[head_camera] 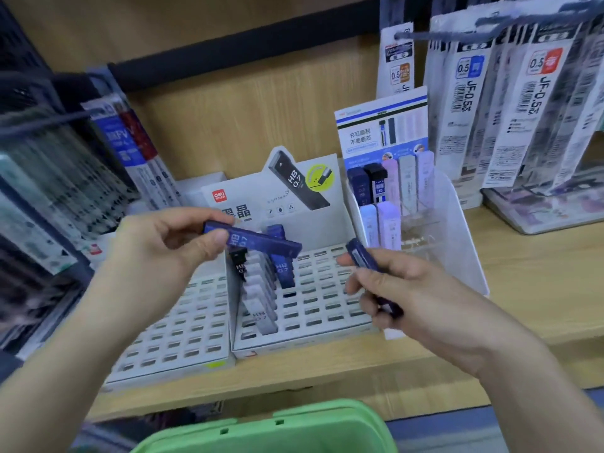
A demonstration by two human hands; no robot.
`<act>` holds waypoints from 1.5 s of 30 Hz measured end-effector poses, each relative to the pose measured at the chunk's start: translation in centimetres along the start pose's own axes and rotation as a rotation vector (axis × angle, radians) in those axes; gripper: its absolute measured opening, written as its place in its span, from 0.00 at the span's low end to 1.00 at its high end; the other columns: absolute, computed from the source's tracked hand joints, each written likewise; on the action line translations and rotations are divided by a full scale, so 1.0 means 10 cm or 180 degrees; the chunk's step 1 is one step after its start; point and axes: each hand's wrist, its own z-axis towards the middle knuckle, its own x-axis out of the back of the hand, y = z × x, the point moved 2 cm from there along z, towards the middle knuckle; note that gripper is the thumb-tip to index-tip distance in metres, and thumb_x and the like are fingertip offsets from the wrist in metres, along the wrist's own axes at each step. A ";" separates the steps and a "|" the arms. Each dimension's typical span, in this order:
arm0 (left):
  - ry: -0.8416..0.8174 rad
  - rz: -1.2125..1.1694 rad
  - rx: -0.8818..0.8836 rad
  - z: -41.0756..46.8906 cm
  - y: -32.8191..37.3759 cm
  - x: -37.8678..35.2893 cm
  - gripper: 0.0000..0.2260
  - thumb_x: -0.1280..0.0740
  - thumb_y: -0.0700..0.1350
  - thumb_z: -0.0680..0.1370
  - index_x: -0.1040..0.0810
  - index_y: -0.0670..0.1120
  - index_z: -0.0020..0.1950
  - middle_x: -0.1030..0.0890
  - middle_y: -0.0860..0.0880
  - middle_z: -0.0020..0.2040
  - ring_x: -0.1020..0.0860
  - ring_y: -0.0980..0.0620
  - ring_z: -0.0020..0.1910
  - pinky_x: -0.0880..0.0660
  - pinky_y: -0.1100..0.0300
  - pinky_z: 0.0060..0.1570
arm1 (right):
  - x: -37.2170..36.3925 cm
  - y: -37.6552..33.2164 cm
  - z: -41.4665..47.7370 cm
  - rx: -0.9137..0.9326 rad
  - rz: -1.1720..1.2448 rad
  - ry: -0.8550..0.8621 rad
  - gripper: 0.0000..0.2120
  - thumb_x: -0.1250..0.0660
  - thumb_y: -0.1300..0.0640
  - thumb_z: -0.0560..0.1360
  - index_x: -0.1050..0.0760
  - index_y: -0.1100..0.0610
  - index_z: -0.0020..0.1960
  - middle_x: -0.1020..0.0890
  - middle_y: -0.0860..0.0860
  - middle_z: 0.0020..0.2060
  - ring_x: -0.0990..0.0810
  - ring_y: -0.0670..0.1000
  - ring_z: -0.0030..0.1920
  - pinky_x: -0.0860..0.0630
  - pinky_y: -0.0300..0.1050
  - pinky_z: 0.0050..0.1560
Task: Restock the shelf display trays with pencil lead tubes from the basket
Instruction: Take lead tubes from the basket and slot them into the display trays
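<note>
Standing beside the shelf [523, 273], I list what the head view gives.

Item: left hand [163, 246], thumb and fingertips pinched on the left end of a blue tube [258, 241] marked HB 0.7. The tube is held roughly level above the middle tray [313, 322].

Item: right hand [405, 289], fingers curled round a second tube [361, 256], whose top pokes out toward the tray.

Item: middle tray, a slotted grid, mostly vacant. A row of pale tubes [258, 299] runs down its left side, and one dark blue standing tube [283, 266] sits toward the back.

Item: left tray [183, 322], set against the middle one, no tubes showing in it.

Item: basket [277, 426], green, below the shelf edge, contents hidden.

Handling, as I judge it: the tubes are light, rigid plastic, smooth and apt to slip. They are best pinched on the flat faces near the top, so the foot goes free into a slot.

Room: the open slots right of the standing tube give a clear way down. Edges to mind are the backing card [294, 181] behind, the clear bin [457, 243] wall just right of the tray, and the filled row, which looks easily toppled.
</note>
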 end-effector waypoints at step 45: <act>-0.0795 -0.0889 -0.0092 -0.48 0.05 -0.18 0.10 0.28 0.47 0.68 0.16 0.54 0.48 0.18 0.49 0.42 0.22 0.58 0.40 0.24 0.65 0.41 | -0.74 0.06 -0.01 -0.0170 0.1831 -0.0841 0.12 0.39 0.62 0.74 0.20 0.65 0.52 0.26 0.56 0.32 0.36 0.45 0.23 0.38 0.35 0.24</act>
